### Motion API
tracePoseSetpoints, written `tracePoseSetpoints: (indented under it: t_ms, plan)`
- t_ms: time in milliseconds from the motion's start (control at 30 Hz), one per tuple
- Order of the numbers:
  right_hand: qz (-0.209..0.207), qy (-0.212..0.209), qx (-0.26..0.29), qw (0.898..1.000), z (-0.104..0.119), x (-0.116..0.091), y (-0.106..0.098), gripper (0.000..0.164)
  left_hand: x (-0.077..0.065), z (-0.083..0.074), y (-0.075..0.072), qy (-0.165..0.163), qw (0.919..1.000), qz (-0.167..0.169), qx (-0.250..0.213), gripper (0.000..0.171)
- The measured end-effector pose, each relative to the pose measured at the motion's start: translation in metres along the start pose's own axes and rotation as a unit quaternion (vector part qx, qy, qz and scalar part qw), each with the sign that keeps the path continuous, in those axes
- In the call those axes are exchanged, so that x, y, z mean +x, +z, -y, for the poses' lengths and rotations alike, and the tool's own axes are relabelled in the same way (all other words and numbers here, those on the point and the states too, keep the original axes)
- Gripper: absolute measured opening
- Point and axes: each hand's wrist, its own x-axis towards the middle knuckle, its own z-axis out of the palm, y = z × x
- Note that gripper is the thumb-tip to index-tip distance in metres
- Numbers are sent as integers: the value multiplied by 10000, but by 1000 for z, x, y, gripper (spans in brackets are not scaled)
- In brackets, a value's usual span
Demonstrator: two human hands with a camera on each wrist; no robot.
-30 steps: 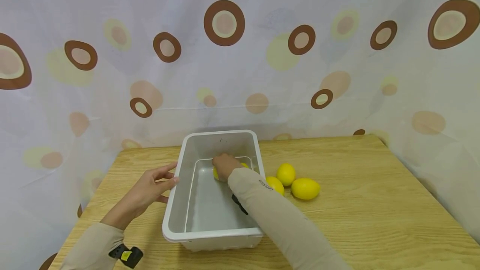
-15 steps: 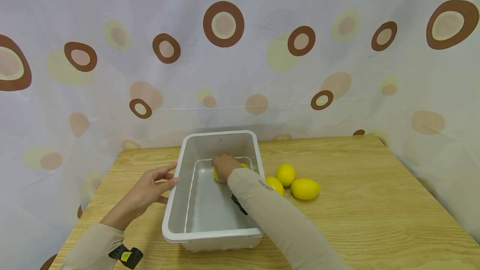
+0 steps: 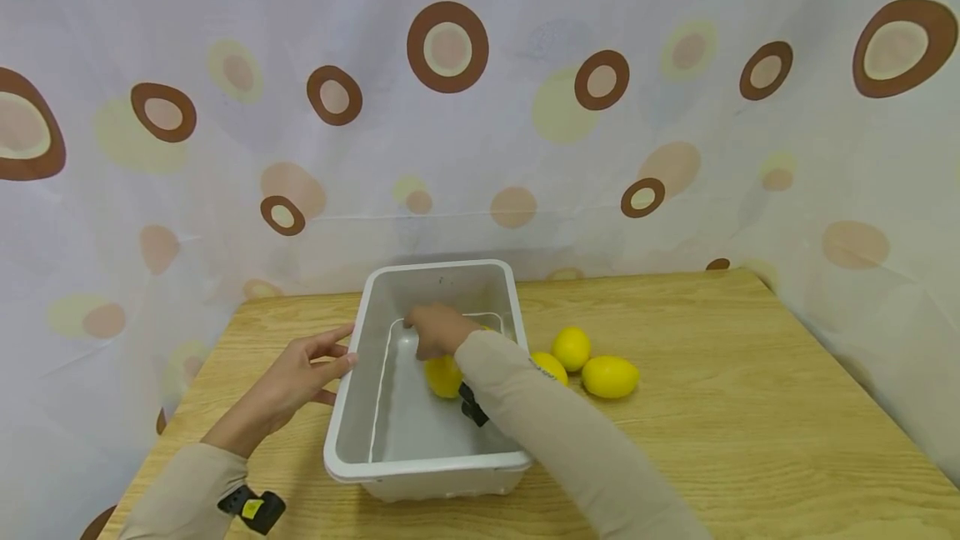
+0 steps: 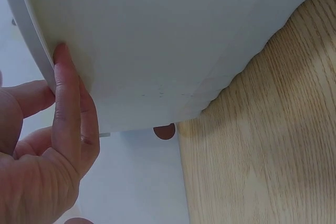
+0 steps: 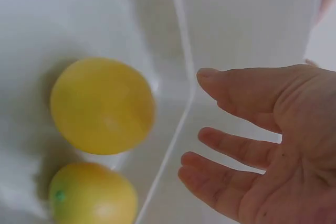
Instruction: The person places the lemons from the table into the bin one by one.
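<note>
A grey-white plastic bin stands on the table. My left hand holds its left rim; the left wrist view shows fingers bent under the lip, against the outer wall. Inside the bin, my right hand hovers with spread, relaxed fingers and nothing in them. Below it on the bin floor lies a yellow lemon, partly covered by the hand and sleeve. The right wrist view shows two lemons, one rounder and one with a green tip, both apart from my right hand.
To the right of the bin, several lemons lie on the wooden table: one behind, one at the right, one partly behind my right sleeve. A patterned curtain hangs behind the table.
My right hand has let go of the lemon and shifted left inside the bin, its fingers spreading. The lemon now shows below the hand. My left hand stays at the rim.
</note>
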Motion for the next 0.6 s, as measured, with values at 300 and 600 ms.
tracePoseSetpoints:
  t_ms: [300,600]
  plan:
    - [-68,-591,134,9981,14,-9,-25,51,0,-1,0,-20,10000,34,-43,59]
    - [-694,-1322,153,9887,16,-44,-68,51,0,-1,0,-30,9999,81,-89,60]
